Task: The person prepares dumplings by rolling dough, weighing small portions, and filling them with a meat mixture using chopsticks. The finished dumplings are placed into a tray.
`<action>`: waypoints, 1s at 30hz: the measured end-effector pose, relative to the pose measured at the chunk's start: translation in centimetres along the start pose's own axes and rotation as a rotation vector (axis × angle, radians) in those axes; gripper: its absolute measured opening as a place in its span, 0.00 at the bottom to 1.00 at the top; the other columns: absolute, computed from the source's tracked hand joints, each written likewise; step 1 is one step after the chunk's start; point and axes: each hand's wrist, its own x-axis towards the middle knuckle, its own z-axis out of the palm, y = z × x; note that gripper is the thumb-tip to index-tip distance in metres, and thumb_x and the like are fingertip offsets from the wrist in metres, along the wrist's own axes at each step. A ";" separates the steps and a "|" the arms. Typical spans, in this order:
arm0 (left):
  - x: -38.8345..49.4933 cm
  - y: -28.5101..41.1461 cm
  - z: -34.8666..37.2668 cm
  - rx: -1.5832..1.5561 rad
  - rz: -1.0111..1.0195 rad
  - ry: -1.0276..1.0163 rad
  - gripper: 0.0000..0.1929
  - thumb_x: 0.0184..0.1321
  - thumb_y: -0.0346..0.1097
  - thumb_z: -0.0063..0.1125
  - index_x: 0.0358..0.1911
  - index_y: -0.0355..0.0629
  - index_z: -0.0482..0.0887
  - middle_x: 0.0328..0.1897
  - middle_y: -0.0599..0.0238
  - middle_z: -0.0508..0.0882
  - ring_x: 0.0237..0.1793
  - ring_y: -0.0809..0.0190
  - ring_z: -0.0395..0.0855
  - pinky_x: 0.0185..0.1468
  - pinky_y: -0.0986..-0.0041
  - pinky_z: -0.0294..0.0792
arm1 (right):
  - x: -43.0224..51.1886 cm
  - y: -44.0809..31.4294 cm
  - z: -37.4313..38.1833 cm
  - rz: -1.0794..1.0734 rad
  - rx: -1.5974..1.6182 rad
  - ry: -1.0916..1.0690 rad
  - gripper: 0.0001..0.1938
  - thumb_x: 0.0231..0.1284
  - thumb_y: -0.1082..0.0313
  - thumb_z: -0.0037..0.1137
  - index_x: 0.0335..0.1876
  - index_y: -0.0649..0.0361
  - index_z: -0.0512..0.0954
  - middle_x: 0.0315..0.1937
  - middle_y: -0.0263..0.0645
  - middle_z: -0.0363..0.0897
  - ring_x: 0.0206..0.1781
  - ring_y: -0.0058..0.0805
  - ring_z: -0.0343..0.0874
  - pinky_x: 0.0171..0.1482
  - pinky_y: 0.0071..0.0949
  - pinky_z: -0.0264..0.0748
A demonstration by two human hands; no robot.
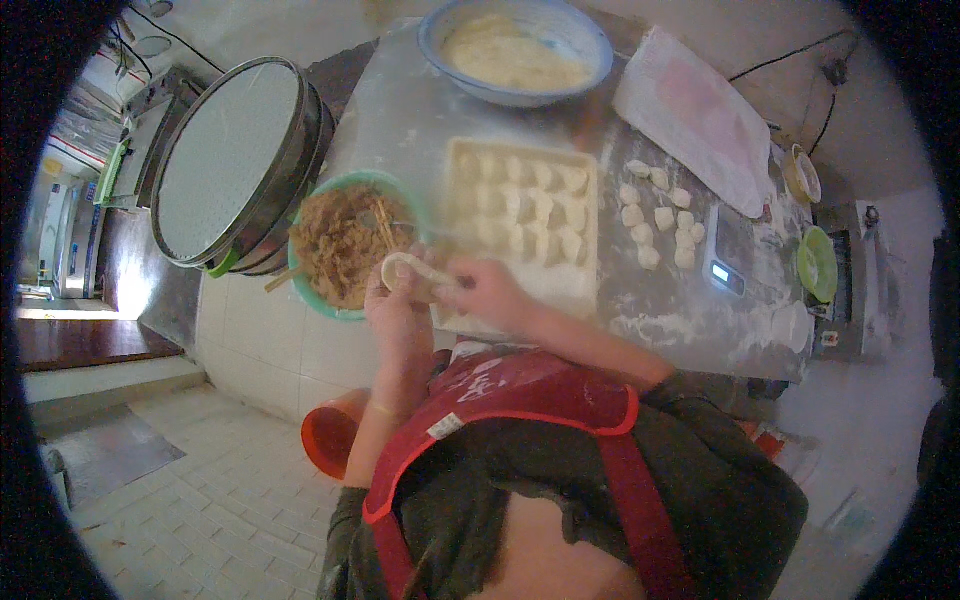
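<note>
My left hand (391, 300) holds a round dough wrapper (417, 279), its rim curled up, just over the near edge of a green bowl (300, 289) of brown minced filling. The fingers of my right hand (480, 289) pinch the wrapper's right side; they are slightly blurred. What lies inside the wrapper cannot be told. Sticks, like chopsticks, stand in the filling (345, 240). Right of the bowl, a pale rectangular tray (592, 225) holds several rows of folded dumplings (517, 202), with a bare floured part nearest me.
Small dough pieces (664, 219) and a digital scale (721, 259) lie on the floured table (660, 322). A large enamel basin (517, 94) of dough stands at the back, beside a cloth (705, 112). Round stacked steamers (232, 165) stand left; an orange bucket (330, 435) is below.
</note>
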 end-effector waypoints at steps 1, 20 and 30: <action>0.0 0.0 -0.3 -0.041 0.023 0.001 0.13 0.63 0.35 0.51 0.47 0.36 0.72 0.45 0.55 0.79 0.43 0.57 0.79 0.49 0.67 0.73 | -0.4 -0.3 0.0 0.016 0.044 -0.026 0.10 0.51 0.63 0.61 0.28 0.62 0.76 0.21 0.36 0.75 0.23 0.22 0.71 0.27 0.26 0.70; -3.8 -1.5 -2.3 0.608 -0.115 -0.179 0.10 0.57 0.34 0.58 0.38 0.35 0.78 0.33 0.63 0.82 0.33 0.64 0.80 0.38 0.75 0.72 | -2.5 0.3 -1.8 -0.107 0.012 0.117 0.10 0.48 0.65 0.62 0.33 0.63 0.80 0.29 0.41 0.80 0.32 0.28 0.79 0.37 0.27 0.74; -4.5 -1.6 -0.5 0.596 -0.160 -0.234 0.14 0.53 0.30 0.58 0.45 0.36 0.78 0.36 0.64 0.82 0.33 0.65 0.79 0.37 0.75 0.72 | -2.1 -0.7 -2.3 -0.269 -0.054 0.143 0.08 0.49 0.68 0.60 0.35 0.61 0.80 0.32 0.42 0.81 0.33 0.29 0.79 0.40 0.28 0.75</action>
